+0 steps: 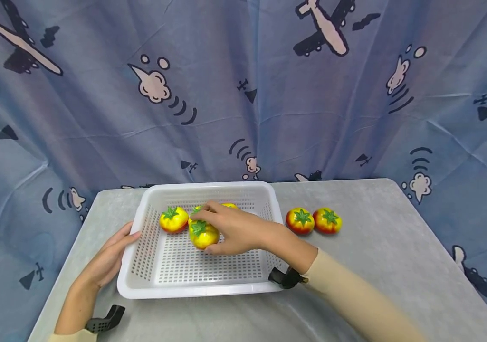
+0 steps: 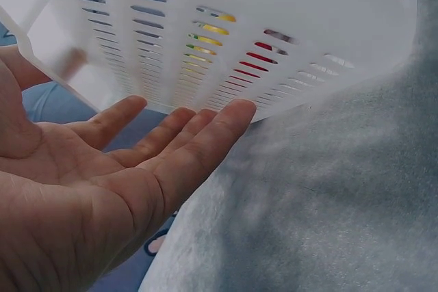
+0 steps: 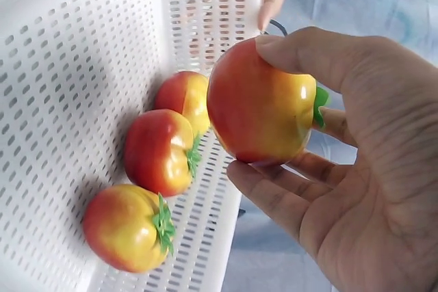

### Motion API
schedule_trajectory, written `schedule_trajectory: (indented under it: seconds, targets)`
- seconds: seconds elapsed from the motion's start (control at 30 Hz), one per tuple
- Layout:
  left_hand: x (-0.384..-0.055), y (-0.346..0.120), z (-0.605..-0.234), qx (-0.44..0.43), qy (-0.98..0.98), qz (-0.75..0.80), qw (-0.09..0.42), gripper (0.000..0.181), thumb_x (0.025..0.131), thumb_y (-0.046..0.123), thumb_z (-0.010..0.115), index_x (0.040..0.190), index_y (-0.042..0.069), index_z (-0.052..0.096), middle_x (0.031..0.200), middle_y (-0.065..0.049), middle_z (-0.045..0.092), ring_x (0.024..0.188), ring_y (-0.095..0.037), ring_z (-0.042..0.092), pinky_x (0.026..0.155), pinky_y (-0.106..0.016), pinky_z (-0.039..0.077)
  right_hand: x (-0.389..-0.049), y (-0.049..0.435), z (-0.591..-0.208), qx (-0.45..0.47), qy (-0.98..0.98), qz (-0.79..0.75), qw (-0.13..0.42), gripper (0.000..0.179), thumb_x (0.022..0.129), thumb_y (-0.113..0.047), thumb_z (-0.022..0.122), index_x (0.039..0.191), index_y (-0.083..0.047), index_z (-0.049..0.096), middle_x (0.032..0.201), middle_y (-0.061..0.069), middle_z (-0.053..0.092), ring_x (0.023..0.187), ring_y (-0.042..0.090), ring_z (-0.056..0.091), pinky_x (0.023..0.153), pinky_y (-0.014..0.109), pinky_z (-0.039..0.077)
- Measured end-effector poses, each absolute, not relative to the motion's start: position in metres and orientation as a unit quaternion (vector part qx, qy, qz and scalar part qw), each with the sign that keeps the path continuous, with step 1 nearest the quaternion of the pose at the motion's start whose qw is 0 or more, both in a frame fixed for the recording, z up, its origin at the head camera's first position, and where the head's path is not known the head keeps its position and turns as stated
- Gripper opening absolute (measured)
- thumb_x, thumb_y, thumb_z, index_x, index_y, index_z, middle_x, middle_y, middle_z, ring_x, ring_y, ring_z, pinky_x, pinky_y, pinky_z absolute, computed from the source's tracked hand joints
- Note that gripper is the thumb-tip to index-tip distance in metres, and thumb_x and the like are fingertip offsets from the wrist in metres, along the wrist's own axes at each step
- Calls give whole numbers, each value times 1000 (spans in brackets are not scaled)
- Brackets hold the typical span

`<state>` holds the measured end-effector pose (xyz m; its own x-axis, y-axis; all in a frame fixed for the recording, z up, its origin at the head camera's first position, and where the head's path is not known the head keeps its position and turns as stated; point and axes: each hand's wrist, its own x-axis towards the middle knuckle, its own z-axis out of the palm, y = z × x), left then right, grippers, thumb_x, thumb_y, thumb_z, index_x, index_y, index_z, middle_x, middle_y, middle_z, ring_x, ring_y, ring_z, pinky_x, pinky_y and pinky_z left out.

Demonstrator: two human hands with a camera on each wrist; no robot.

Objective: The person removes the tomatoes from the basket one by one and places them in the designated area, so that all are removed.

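A white perforated plastic basket (image 1: 196, 288) stands on the table. Over its inside, my right hand (image 1: 241, 230) holds a yellow-and-red tomato (image 3: 256, 104) with a green leafy top, thumb on one side and fingers on the other. Three similar tomatoes sit in a row along the basket's far side, among them the left one (image 1: 172, 221) and the nearest in the right wrist view (image 3: 129, 229). At the basket's left wall, my left hand (image 1: 108, 256) grips the edge. Its thumb lies over the rim, and its fingers (image 2: 198, 152) touch the outer wall.
Two more tomatoes lie side by side on the grey table (image 1: 380, 266), right of the basket: one nearer (image 1: 300, 221), one farther right (image 1: 328, 221). Behind the table hangs a blue curtain (image 1: 226, 85) printed with airplanes.
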<state>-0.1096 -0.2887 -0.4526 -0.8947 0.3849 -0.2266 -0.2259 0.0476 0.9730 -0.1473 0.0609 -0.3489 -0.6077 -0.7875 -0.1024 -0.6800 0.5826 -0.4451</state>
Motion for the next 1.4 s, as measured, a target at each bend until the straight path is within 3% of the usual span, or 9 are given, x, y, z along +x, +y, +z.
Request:
schedule_trajectory:
  seconds: [0.23, 0.37, 0.73, 1.0, 1.4]
  targets:
    - [-110, -286, -451, 63, 683, 692, 225, 68, 117, 31, 36, 168, 7, 1, 142, 7, 54, 124, -11, 64, 95, -40, 59, -140, 85, -346, -391, 880, -233, 136, 74, 96, -41, 79, 160, -23, 48, 159, 4, 47, 134, 21, 57, 115, 40, 50]
    - [-109, -285, -450, 59, 685, 690, 227, 69, 116, 32, 37, 169, 7, 0, 141, 9, 55, 123, -10, 65, 96, -40, 59, -138, 97, -346, -377, 882, -253, 126, 74, 96, -45, 78, 160, -26, 48, 158, 2, 48, 132, 19, 60, 113, 40, 52]
    - [-107, -285, -449, 51, 690, 686, 226, 70, 116, 34, 38, 169, 8, 0, 145, 3, 51, 124, -12, 64, 96, -41, 58, -129, 125, -354, -358, 881, -298, 80, 66, 93, -33, 82, 151, -23, 52, 151, 0, 51, 131, 17, 59, 112, 42, 53]
    - [-109, -283, -450, 49, 686, 689, 228, 70, 116, 33, 38, 169, 8, 0, 142, 6, 53, 123, -11, 65, 97, -40, 58, -115, 151, -364, -305, 887, -336, 87, 71, 92, -30, 83, 154, -25, 48, 156, 0, 48, 135, 19, 57, 111, 44, 54]
    - [-109, -285, -449, 44, 686, 688, 230, 71, 116, 34, 38, 169, 8, -1, 141, 10, 55, 123, -11, 66, 96, -40, 59, -106, 178, -371, -249, 898, -361, 24, 74, 88, -27, 88, 153, -28, 52, 154, 1, 51, 134, 24, 58, 106, 49, 57]
